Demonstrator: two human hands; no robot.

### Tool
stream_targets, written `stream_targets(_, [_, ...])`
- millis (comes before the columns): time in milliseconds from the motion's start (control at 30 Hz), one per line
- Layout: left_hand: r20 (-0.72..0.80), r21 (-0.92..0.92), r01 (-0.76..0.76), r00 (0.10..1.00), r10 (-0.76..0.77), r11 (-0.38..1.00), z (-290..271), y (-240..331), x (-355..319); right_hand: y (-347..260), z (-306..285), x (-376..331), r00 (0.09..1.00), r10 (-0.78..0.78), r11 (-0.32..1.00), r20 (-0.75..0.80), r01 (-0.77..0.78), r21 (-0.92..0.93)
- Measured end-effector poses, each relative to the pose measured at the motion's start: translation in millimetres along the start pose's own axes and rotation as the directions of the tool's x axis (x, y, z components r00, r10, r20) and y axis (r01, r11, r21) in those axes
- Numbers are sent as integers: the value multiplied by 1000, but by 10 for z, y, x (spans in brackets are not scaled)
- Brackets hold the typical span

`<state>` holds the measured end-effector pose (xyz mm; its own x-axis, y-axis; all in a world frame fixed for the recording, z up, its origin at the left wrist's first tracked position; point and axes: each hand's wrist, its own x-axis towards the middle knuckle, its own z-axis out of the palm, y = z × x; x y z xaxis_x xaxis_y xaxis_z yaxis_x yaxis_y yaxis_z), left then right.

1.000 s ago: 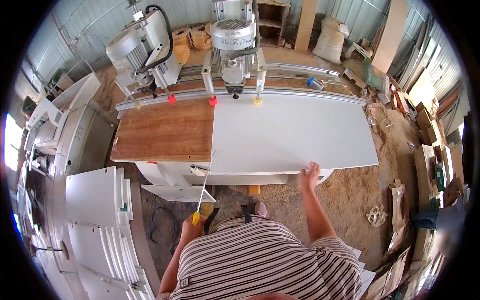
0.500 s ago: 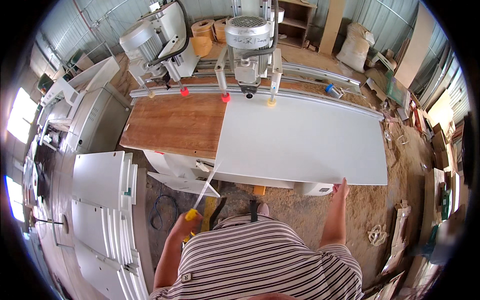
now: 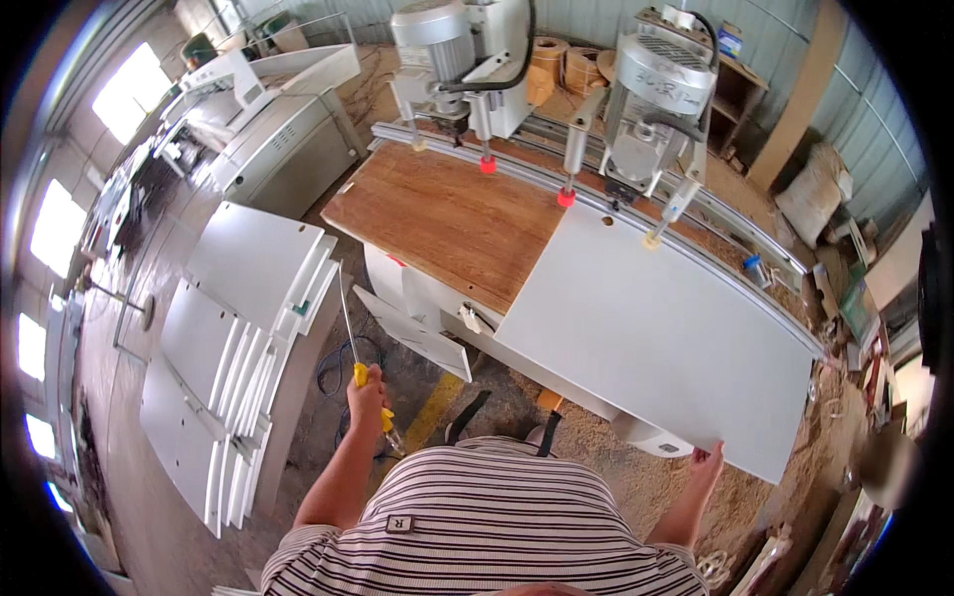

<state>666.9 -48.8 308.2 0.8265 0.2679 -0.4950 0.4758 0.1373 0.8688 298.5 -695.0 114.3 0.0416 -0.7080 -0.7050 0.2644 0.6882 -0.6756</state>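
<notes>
My left hand (image 3: 367, 399) is wrapped round a yellow-handled air blow gun (image 3: 360, 374). Its long thin nozzle points up past the stacked panels, and a metal fitting sticks out below the fist. At the right, my right hand (image 3: 707, 458) grips the front edge of a white panel (image 3: 666, 333), thumb on top; the fingers beneath are hidden. The panel lies flat on the machine table, beside the bare wood-grain top (image 3: 447, 219). Near its back edge is a round hole (image 3: 607, 221), just in front of the drilling head (image 3: 646, 129).
White panels (image 3: 253, 253) with holes are stacked at my left. A loose white board (image 3: 412, 333) leans against the machine's front. A dark blue hose (image 3: 333, 368) coils on the floor. Red-tipped clamp posts (image 3: 566, 197) stand above the table; sawdust covers the floor at right.
My view has swung left. The blow gun has moved away from the panel's left edge toward the stack, nozzle now upright. The hole by the drilling head now shows. My right hand stays on the panel edge.
</notes>
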Motion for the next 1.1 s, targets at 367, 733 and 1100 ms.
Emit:
stream_targets(367, [685,532,-172,662,-303,829,527,-200,-202,1036,705,-1115,968,46,995,247,-65,69])
stream_targets(733, [782,497,-447,602,-161,743,-23,-417,170,2575,2220,-2338,860,363,916,359,-400,32])
stream_targets(1100, [669,374,-91,716,-201,923,-1275,-609,551,4071,3649,-3195,760,430,884,488,-463,-57])
